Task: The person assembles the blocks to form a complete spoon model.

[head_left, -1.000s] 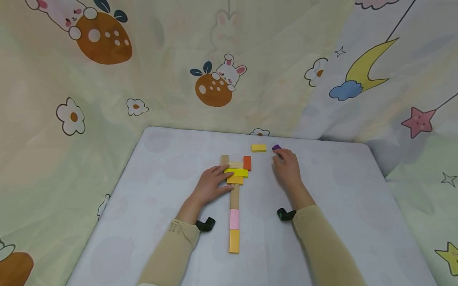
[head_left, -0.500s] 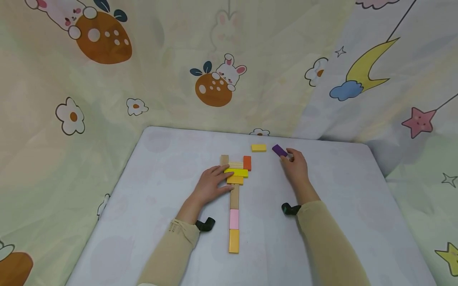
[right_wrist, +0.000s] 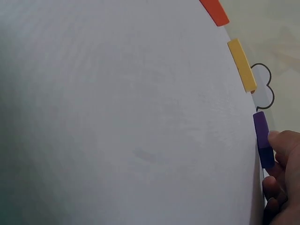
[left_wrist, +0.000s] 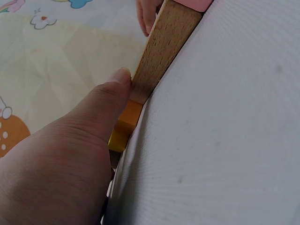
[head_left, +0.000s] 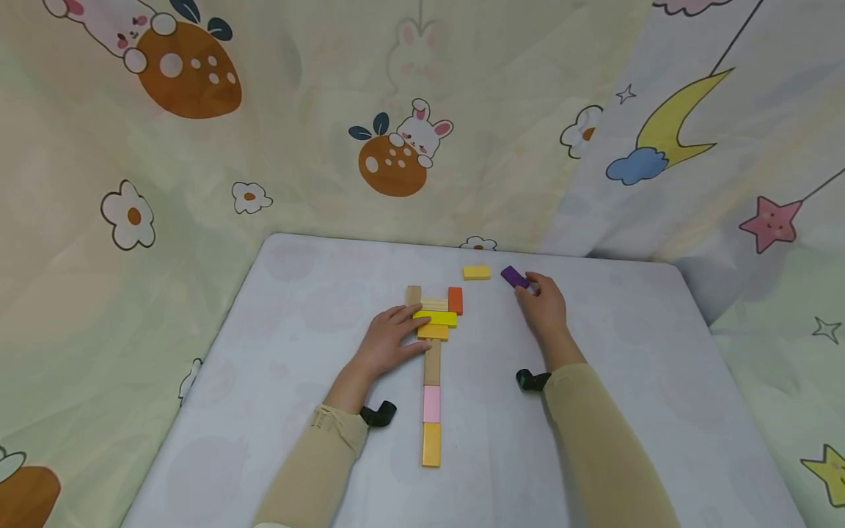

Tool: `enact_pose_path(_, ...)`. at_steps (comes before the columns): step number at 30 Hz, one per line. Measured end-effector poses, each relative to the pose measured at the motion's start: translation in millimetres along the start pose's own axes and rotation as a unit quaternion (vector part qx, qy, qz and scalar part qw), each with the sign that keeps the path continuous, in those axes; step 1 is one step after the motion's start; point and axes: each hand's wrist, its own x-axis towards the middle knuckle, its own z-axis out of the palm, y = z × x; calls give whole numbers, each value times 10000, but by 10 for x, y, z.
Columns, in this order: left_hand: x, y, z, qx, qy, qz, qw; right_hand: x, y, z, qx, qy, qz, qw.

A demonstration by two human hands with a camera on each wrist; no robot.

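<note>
My right hand (head_left: 545,309) pinches the near end of a purple block (head_left: 512,276) between thumb and fingers at the back of the table. In the right wrist view the thumb (right_wrist: 281,139) lies against that block, whose lower part looks darker blue. My left hand (head_left: 384,343) rests with spread fingers on the left ends of a bright yellow block (head_left: 441,318) and an orange-yellow block (head_left: 434,333). Its thumb touches the top of a plain wooden block (head_left: 432,367). Below that, in one line, lie a pink block (head_left: 432,404) and another orange-yellow block (head_left: 431,445).
Above the bright yellow block lie a pale wooden block (head_left: 436,304), an upright tan block (head_left: 414,295) and a red-orange block (head_left: 455,301). A loose yellow block (head_left: 477,273) sits left of the purple one. Patterned cloth (head_left: 317,88) hangs behind the white table (head_left: 304,286).
My right hand has shifted right and slightly up along the purple block, leaving more of the block in sight. My left hand has stayed on the blocks.
</note>
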Motion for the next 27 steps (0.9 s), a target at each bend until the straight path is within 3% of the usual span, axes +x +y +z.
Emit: enact_pose_path(27,1,-31,29,6,61,58,10000,51,2,48,-284,109,26,9995)
